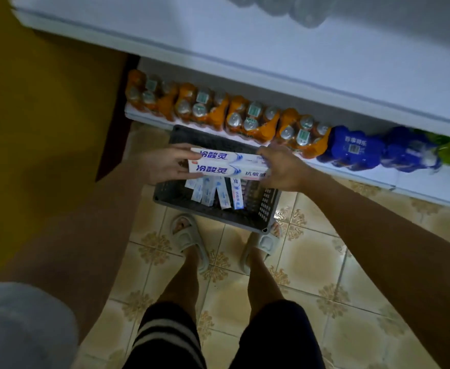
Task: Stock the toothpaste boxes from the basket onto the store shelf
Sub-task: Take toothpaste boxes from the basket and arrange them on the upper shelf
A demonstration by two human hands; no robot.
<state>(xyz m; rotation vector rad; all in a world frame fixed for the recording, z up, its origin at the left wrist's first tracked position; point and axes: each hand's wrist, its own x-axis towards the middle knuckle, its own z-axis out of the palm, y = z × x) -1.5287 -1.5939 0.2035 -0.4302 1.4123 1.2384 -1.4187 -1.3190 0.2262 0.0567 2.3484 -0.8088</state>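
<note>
Two white-and-blue toothpaste boxes lie side by side, lifted above a dark grey plastic basket on the tiled floor. My left hand grips their left ends and my right hand grips their right ends. Several more toothpaste boxes lie in the basket beneath them. The white store shelf stretches across the top of the view, above and beyond the basket.
Shrink-wrapped packs of orange drink bottles and blue bottle packs line the low bottom shelf behind the basket. A yellow wall stands at the left. My feet in grey slippers stand just before the basket.
</note>
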